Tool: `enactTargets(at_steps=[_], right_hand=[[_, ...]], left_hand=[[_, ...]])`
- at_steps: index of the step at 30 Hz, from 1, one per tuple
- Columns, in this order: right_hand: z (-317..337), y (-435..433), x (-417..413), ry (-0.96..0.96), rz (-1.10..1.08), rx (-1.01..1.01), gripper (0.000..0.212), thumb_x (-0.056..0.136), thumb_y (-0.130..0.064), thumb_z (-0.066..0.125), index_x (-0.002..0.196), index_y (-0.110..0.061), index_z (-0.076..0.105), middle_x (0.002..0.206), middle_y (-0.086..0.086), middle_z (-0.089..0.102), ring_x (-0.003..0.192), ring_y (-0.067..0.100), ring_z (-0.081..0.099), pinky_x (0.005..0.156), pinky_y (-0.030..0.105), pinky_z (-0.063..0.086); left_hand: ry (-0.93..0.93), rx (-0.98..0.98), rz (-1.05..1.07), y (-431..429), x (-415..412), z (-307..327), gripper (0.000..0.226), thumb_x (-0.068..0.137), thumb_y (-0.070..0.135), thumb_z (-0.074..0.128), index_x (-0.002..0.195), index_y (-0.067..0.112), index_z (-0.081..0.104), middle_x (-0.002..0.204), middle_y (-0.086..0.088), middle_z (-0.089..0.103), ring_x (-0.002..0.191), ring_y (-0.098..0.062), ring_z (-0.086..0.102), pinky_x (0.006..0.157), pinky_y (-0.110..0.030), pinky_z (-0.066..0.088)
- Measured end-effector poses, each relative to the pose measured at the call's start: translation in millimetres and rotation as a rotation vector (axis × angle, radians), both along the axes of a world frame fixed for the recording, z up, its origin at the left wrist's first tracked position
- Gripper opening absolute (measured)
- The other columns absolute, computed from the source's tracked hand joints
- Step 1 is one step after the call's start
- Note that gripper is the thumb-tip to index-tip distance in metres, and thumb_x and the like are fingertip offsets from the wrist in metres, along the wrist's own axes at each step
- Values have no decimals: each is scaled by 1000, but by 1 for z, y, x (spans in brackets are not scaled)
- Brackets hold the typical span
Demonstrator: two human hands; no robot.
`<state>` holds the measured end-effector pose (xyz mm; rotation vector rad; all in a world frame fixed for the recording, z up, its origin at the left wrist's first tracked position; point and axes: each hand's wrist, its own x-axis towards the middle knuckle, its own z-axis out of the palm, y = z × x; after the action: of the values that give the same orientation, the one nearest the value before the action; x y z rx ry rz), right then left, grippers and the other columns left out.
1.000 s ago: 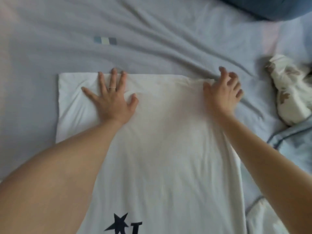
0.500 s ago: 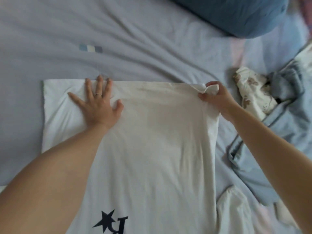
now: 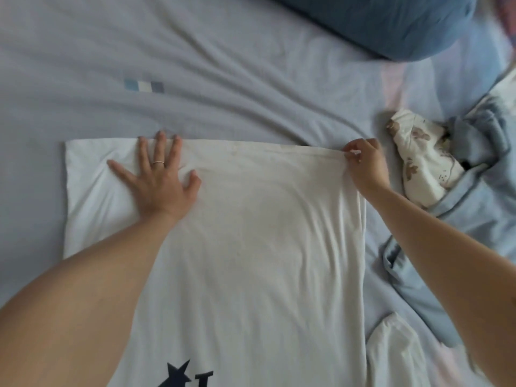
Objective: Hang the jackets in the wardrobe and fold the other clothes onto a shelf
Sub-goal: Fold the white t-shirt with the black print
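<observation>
Where the view starts, right at the bottom edge, a dark star print (image 3: 177, 372) shows on the white T-shirt (image 3: 251, 261), which lies spread flat on the bed (image 3: 223, 65). Both bare forearms reach out over it, the left crossing the cloth, the right coming in from the side above a white bit of fabric (image 3: 391, 356) and a crumpled blue garment (image 3: 418, 280).

Further up, the left hand (image 3: 159, 182) lies palm down on the shirt's far left part. Its fingers (image 3: 160, 146) are straight and fanned wide, thumb out to the side, tips reaching the folded far edge, a thin ring (image 3: 158, 162) on one of them. It grips nothing; it just presses the cloth flat.

Across at the far right corner, the right hand (image 3: 365, 166) is bent at the wrist, fingers curled in, pinching the shirt's edge, and the hem runs taut between the two hands.

Just beside that hand a white garment with brown figures (image 3: 418, 166) sits bunched against the blue one. Beyond, the wrinkled grey-blue sheet carries a small checked patch (image 3: 143, 85), and a dark blue pillow (image 3: 391, 20) lies at the far right.
</observation>
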<state>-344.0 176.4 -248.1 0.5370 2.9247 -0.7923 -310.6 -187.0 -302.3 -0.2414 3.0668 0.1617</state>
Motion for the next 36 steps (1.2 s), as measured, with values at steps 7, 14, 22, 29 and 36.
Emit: enactTargets(at_steps=[7, 14, 22, 29, 36], right_hand=[[29, 6, 6, 36, 425, 427, 8, 78, -13, 67, 81, -9, 60, 111, 9, 54, 102, 34, 49, 77, 39, 39], [39, 0, 7, 204, 761, 430, 18, 68, -12, 48, 65, -21, 33, 67, 1, 53, 64, 26, 48, 52, 25, 27], [37, 22, 2, -88, 701, 811, 14, 85, -20, 64, 94, -11, 58, 79, 12, 69, 90, 31, 59, 86, 40, 29], [27, 10, -14, -216, 481, 1034, 19, 92, -10, 47, 105, -9, 61, 103, 13, 63, 112, 34, 49, 106, 39, 18], [9, 8, -17, -285, 364, 972, 31, 92, -3, 42, 120, -7, 54, 118, 15, 50, 109, 33, 49, 96, 40, 32]], left_hand=[[-39, -12, -3, 1, -1, 1, 74, 80, 52, 38, 149, 32, 18, 159, 3, 12, 146, -28, 8, 103, -76, 0], [-28, -5, -7, -1, 1, 2, 73, 82, 50, 41, 149, 31, 20, 159, 2, 14, 146, -29, 9, 103, -76, -1], [-42, -4, -6, -1, 0, 3, 73, 81, 50, 42, 149, 31, 21, 159, 3, 14, 146, -28, 9, 102, -76, -1], [-22, -2, -3, 1, 1, 3, 72, 82, 48, 43, 148, 31, 21, 159, 2, 15, 146, -28, 8, 103, -76, -1], [-3, -14, 0, 1, 1, 0, 71, 83, 47, 42, 148, 30, 22, 159, 2, 16, 146, -28, 8, 103, -76, 0]])
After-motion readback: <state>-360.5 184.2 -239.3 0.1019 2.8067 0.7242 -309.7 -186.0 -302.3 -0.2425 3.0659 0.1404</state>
